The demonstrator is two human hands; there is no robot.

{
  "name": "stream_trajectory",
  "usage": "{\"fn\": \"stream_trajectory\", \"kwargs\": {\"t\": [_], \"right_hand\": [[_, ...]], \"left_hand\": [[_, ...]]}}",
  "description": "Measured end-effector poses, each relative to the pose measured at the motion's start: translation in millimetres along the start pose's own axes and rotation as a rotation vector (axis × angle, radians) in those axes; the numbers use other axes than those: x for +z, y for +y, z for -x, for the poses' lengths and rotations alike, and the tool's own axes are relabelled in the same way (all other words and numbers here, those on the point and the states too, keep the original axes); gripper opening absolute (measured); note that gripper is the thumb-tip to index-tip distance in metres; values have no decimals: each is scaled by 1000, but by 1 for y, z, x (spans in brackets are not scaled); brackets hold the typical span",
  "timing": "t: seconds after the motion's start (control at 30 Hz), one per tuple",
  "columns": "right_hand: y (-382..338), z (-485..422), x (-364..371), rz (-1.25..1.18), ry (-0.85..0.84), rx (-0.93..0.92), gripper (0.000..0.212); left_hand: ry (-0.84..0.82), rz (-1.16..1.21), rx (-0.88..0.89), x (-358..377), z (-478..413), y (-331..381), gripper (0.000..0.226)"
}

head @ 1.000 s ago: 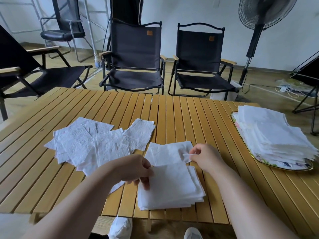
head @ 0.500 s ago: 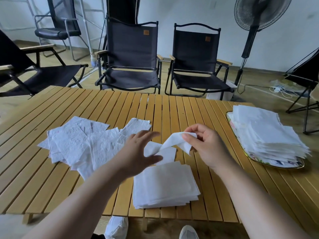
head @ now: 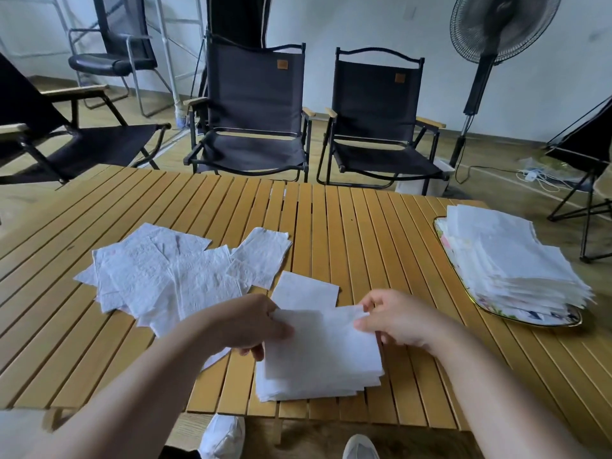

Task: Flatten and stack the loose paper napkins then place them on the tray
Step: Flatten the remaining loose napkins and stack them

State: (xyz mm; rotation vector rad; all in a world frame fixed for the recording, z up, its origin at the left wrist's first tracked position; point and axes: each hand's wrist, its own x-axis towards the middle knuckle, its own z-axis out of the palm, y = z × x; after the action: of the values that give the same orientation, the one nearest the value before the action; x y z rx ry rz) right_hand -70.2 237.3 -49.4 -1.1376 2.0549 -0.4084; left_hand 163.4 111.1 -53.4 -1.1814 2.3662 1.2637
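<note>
- Left hand (head: 245,326) and right hand (head: 394,321) are holding one white napkin (head: 326,329) by its left and right edges; thumb and fingers (head: 364,325) of each hand are pinching the sheet.
- Held napkin is lying over the near stack (head: 318,379); cannot tell whether it is touching the stack all over.
- Near stack is sitting at the middle of the table's (head: 364,233) front edge, with its sheets roughly squared.
- Single flat napkin (head: 304,290) is lying just behind the stack, partly covered by the held sheet.
- Loose napkins (head: 159,276), wrinkled and overlapping, are lying spread left of centre.
- Tray (head: 533,319) is sitting at the table's right edge and carrying a tall napkin pile (head: 510,260), whose sheets are fanning out past the rim.
</note>
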Motion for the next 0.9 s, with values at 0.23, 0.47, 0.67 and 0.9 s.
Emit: {"fn": "stream_trajectory", "kwargs": {"t": [0.23,0.47,0.67,0.9], "right_hand": [[-21,-38,34,-55,361,34,36],[-38,-71,57,172,438,12,8],[-49,-33,36,-211,408,-404,12],[-29,9,8,-529,122,-382,41]], "left_hand": [[175,-227,-126,-3,-9,-1,49],[389,13,-106,-17,-18,-24,23],[480,264,79,-22,-19,-22,72],[187,452,283,-19,5,6,13]]}}
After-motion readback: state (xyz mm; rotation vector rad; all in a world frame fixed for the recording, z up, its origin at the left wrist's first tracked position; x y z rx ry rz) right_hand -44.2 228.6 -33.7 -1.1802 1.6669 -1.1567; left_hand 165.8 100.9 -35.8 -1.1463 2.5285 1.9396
